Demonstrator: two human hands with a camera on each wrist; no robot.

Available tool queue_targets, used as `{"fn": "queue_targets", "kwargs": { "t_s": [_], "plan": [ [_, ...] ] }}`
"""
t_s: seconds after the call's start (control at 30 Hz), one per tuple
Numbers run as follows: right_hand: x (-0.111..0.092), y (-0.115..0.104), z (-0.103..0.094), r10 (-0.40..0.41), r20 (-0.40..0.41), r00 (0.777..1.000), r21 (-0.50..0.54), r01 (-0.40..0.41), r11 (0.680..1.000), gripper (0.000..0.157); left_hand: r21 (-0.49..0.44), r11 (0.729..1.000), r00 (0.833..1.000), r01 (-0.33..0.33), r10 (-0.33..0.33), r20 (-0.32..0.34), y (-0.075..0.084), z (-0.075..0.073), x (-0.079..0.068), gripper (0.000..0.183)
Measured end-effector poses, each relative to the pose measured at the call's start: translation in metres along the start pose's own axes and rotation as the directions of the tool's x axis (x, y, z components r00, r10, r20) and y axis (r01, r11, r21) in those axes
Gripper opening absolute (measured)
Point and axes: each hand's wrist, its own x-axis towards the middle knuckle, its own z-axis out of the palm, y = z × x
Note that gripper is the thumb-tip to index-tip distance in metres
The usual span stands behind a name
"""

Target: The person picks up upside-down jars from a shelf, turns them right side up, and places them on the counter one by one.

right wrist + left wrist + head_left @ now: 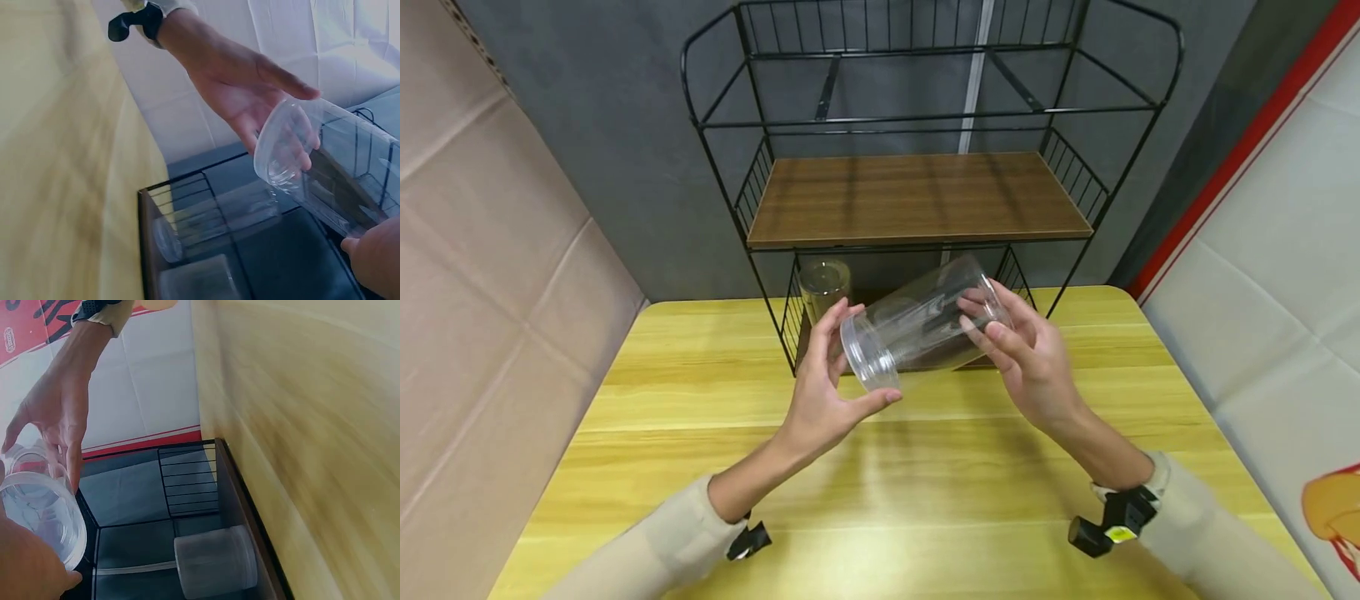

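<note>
A clear jar [917, 321] is held tilted in the air above the table, in front of the rack. Its ridged, rimmed end [870, 354] points down to the left. My left hand [820, 404] holds that end, thumb on the near side and fingers on the far side. At the other, higher end my right hand [1037, 367] grips the jar, and some of its fingers show through the clear wall. The right wrist view shows the left thumb [297, 84] against the rim; whether the rimmed end is a separate lid, I cannot tell.
A black wire rack [752, 242] with a brown wooden shelf [917, 196] stands at the back of the yellow wood-grain table [700, 400]. Another clear jar [824, 283] stands on its lower level, at the left. White sheeting [1285, 275] hangs at the right side.
</note>
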Motion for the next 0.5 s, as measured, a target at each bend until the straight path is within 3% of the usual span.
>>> {"fn": "queue_targets", "kwargs": {
  "t_s": [0.2,0.5],
  "plan": [
    [-0.005,0.009,0.001,0.082,-0.01,0.997,0.08,-0.081,0.993,0.072,-0.076,0.996,0.998,0.055,-0.053,0.02,-0.001,0.001,-0.004,0.112],
    [-0.01,0.015,-0.01,0.172,0.08,0.982,-0.049,-0.169,0.984,0.066,0.028,0.997,0.995,0.075,-0.077,0.06,-0.002,-0.014,-0.009,0.097]
  ]
}}
